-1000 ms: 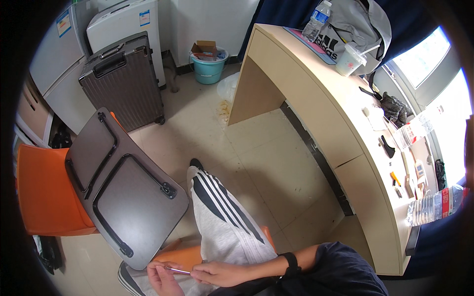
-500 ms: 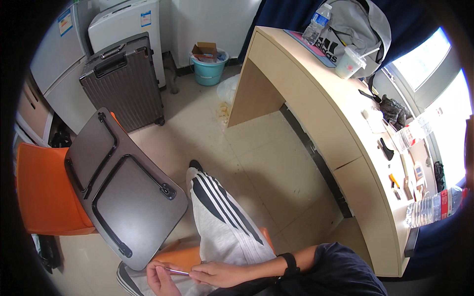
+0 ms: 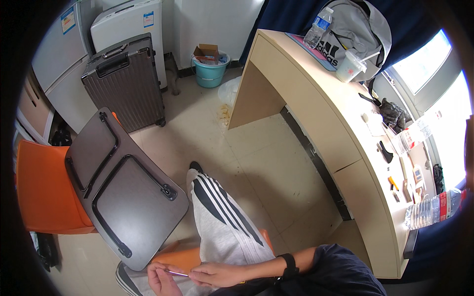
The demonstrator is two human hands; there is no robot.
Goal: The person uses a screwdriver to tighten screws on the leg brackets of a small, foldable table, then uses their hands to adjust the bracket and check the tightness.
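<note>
Low in the picture, over my lap, both hands hold one thin shiny rod [image 3: 176, 273], silvery with a purplish tint; its kind is too small to tell. The fingertips of my left hand [image 3: 163, 280] close around its left end. My right hand [image 3: 215, 274], with a black band on the wrist, pinches the right end. Just beyond my left hand lies a folding lap table [image 3: 136, 207], its grey underside up and its black legs folded flat. It rests partly on an orange chair [image 3: 47, 190], with its near corner beside my left hand.
On the right, a wooden desk [image 3: 316, 106] holds a grey backpack [image 3: 353, 29], a lidded cup [image 3: 349, 66], a large bottle [image 3: 434, 209] and small items. A dark suitcase [image 3: 126, 84] and a blue bucket [image 3: 210, 74] stand at the back. My striped trouser leg [image 3: 224, 217] extends ahead.
The view has shifted very slightly. Both hands stay in nearly the same place on the thin rod, and the rod's tilt looks almost unchanged.
</note>
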